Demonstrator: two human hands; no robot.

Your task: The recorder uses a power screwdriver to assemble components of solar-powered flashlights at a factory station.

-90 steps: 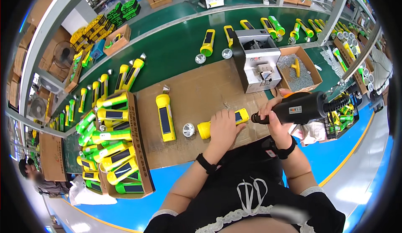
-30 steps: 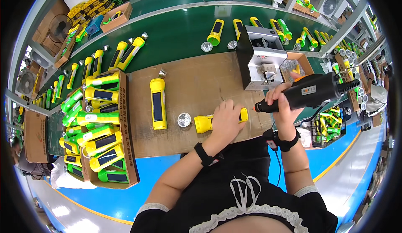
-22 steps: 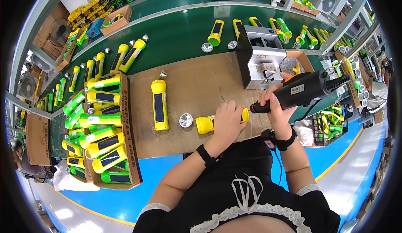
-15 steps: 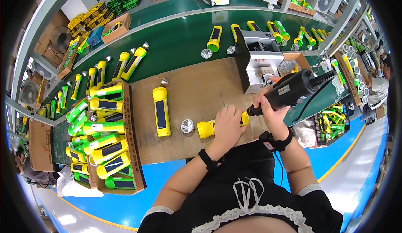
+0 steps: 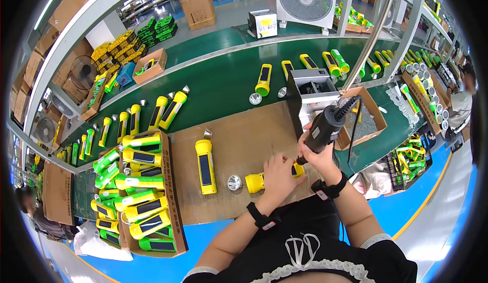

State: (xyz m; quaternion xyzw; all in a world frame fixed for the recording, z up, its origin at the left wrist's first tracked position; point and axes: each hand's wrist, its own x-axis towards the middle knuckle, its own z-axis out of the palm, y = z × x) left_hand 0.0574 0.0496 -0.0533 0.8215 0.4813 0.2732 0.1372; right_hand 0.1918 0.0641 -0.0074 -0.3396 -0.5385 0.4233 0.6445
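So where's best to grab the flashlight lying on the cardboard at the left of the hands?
Probably around the narrow body of the flashlight, from above, thumb and fingers on its long sides. It lies flat, dark panel up; its head is wider, with a reflector just beyond.

Blue floor (image 5: 396,201), green worktop (image 5: 218,90), grey metal posts (image 5: 409,28).

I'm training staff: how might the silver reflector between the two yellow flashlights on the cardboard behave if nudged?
The silver reflector looks round, so it would probably roll or rock. Its glossy surface may be slippery. Smaller than the left yellow flashlight, it is probably light.
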